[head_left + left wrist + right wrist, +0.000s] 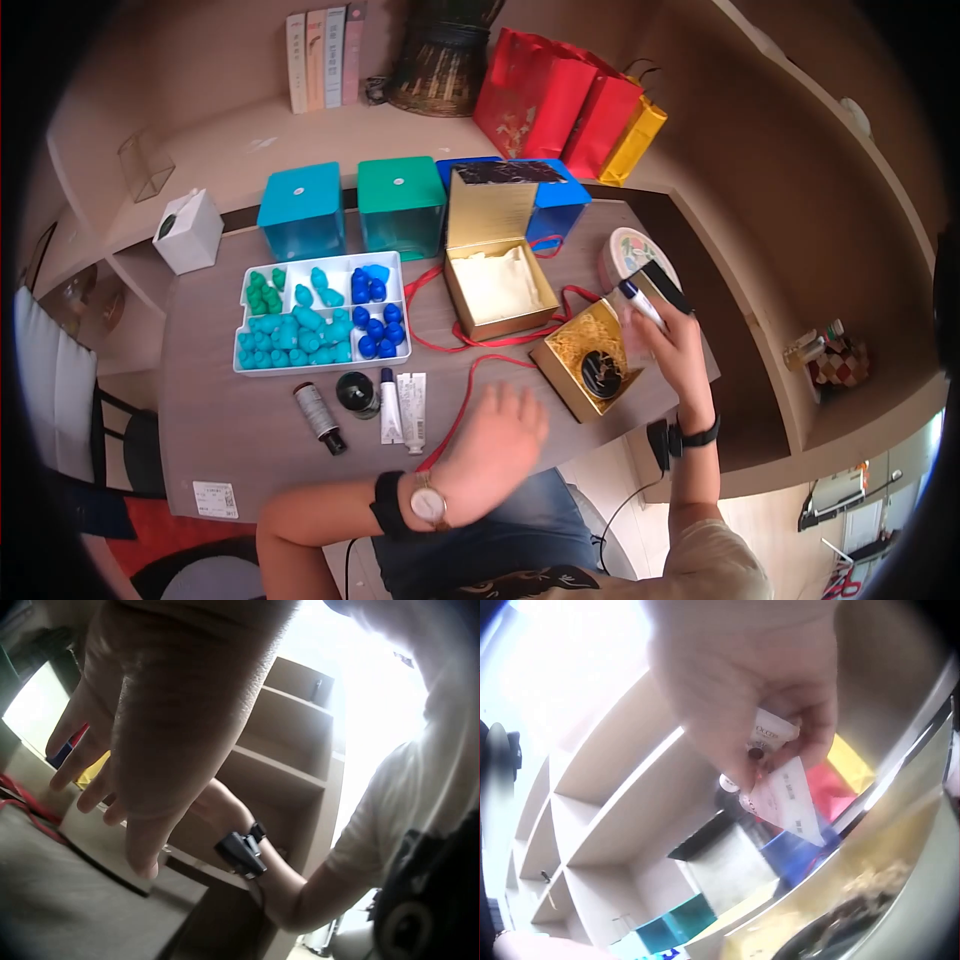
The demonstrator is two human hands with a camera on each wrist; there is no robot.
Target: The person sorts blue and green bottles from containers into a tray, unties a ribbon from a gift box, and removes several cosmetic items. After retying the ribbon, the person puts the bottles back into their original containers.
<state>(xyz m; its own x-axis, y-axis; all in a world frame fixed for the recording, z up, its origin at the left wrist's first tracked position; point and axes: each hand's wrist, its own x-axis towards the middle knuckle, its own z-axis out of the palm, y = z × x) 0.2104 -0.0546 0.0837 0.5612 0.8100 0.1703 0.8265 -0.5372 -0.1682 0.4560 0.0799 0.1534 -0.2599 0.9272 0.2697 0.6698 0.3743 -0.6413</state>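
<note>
My right hand pinches a white cream tube with a dark blue cap, above the right side of a gold box. A second, pale, see-through piece with small print hangs from the same fingers in the right wrist view; I cannot tell what it is. Shredded yellow paper and a round black-lidded jar lie inside that box. My left hand holds nothing and is over the table's front edge, fingers extended, left of the box.
Two tubes, a dark jar and a dark bottle lie at the front left. Behind them sits a white tray of blue and green pieces. An open gold box, red ribbon and a round tin stand further back.
</note>
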